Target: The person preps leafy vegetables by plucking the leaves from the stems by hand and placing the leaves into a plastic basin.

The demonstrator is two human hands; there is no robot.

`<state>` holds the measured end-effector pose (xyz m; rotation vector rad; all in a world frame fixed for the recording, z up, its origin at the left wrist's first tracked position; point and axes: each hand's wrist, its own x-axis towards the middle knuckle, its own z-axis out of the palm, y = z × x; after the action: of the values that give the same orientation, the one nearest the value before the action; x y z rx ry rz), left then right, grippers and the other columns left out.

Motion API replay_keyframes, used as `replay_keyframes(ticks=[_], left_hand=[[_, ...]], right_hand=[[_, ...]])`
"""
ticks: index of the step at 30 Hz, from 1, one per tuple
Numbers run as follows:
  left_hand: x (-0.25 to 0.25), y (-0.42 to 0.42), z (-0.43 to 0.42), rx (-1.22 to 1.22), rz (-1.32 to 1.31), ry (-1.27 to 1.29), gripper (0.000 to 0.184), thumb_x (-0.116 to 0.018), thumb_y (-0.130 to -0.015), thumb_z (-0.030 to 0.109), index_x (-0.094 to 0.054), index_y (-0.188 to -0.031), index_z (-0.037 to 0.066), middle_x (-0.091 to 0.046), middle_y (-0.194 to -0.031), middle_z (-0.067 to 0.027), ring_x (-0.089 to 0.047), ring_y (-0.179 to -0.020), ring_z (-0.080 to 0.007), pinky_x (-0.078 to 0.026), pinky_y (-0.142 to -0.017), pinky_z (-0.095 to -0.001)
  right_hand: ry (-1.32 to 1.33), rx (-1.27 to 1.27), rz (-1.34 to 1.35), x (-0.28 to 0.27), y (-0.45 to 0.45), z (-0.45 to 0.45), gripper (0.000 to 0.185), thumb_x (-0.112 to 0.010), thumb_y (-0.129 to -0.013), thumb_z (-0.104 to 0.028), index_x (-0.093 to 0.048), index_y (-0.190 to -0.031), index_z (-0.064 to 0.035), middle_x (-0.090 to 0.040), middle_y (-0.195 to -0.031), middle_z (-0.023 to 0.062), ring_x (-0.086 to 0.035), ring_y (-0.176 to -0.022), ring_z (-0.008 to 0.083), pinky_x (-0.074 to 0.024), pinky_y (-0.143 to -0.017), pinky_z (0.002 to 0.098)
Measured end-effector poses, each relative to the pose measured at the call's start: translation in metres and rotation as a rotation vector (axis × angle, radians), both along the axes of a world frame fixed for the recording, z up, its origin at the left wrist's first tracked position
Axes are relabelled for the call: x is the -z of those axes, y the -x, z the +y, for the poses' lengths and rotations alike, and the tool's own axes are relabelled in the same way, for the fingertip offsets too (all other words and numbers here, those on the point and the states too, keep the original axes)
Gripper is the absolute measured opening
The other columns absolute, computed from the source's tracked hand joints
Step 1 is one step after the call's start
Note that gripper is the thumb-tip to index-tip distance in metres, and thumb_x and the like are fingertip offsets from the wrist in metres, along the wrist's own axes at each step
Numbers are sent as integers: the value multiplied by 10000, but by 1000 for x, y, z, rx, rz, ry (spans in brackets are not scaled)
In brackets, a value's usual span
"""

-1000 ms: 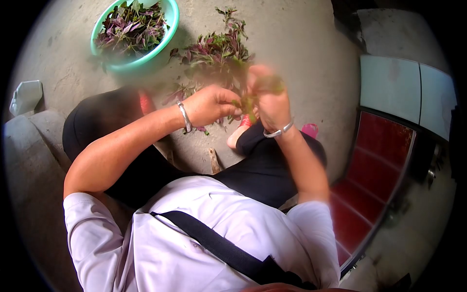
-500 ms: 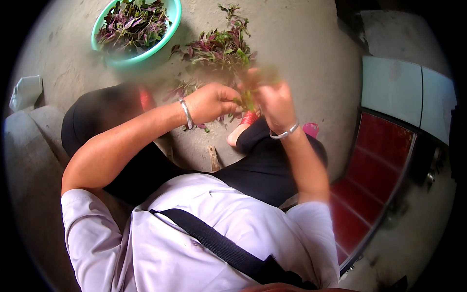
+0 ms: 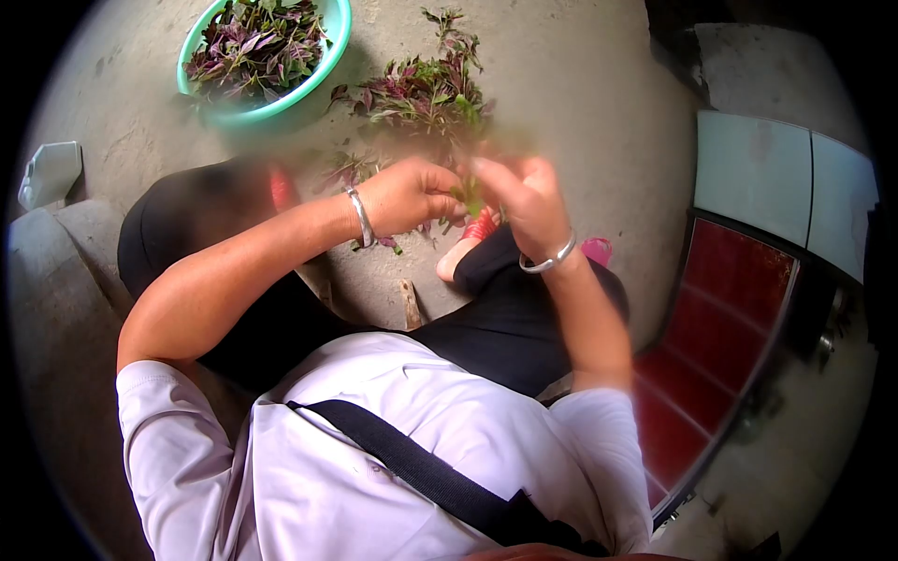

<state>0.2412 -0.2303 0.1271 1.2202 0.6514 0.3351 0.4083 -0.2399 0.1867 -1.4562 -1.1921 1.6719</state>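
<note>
My left hand (image 3: 409,197) is closed, its thumb and fingers pinching a green leafy stem (image 3: 471,194). Just to the right, my right hand (image 3: 527,201) is bent around the blurred upper part of the greens, its fingertips partly smeared. Both hands are above the floor, close together, with a silver bangle on each wrist. Beyond them a loose pile of purple and green leafy stems (image 3: 426,92) lies on the floor. At the upper left a green basin (image 3: 342,37) holds many purple and green leaves (image 3: 257,47).
A pale plastic container (image 3: 51,174) stands at the far left. Red tiled panels (image 3: 697,341) and pale cabinet panels (image 3: 753,173) are on the right. My black-trousered legs are bent around the work area, and a pink object (image 3: 597,250) shows beside the right knee.
The blurred greens at my right hand look smaller than before. My right hand has shifted slightly right and down, while my left hand has barely moved.
</note>
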Motion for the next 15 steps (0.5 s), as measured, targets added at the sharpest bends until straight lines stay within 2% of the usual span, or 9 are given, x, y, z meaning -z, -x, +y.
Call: replay_keyframes(ticks=[3,6,9,12,13,14,15], left_hand=[[13,-5,-4,-53,-65,-1,143,-550,-822,106,-627,-911,25,-628,-736,-21,-538,-647,-76,-451,-598,-241],[14,-4,-2,-38,-71,38,171,-551,-803,79,-606,-951,15,-629,-807,-36,-539,-678,-84,-450,-607,-239],[8,-3,-1,-130,-101,118,241,-545,-788,125,-569,-998,11,-606,-893,-43,-533,-756,-93,-445,-649,-251],[-3,4,12,-273,-93,13,376,-445,-742,8,-499,-1114,14,-553,-978,-17,-473,-894,-70,-385,-764,-214],[-12,7,20,-233,-131,92,337,-474,-778,69,-506,-1109,19,-550,-958,-12,-468,-889,-86,-378,-777,-222],[-18,6,20,-297,-196,189,290,-512,-826,151,-520,-1094,40,-545,-953,-10,-477,-873,-77,-393,-771,-224],[-20,4,21,-360,-211,216,257,-534,-835,174,-540,-1058,46,-552,-918,-2,-487,-833,-70,-403,-748,-219]], right_hand=[[18,15,-4,4,-2,0,152,-571,-799,-128,-608,-853,9,-592,-741,11,-517,-636,60,-416,-581,199],[30,41,-11,3,-2,1,154,-569,-801,-135,-614,-838,8,-591,-721,8,-513,-621,60,-414,-566,198],[16,53,-10,2,-2,0,152,-566,-806,-136,-610,-840,6,-586,-720,3,-509,-619,57,-410,-557,192],[-36,54,-29,4,-3,-1,143,-564,-811,-125,-596,-863,5,-575,-730,-8,-501,-622,46,-403,-554,185],[-51,49,-25,6,-4,-1,140,-563,-812,-118,-590,-874,5,-571,-734,-12,-499,-625,42,-402,-555,184],[-67,44,-20,9,-4,-1,138,-562,-814,-111,-584,-885,5,-566,-738,-17,-496,-629,39,-400,-556,182],[-76,52,-15,12,-5,-2,138,-563,-813,-105,-579,-894,5,-563,-742,-20,-492,-630,35,-396,-553,180]])
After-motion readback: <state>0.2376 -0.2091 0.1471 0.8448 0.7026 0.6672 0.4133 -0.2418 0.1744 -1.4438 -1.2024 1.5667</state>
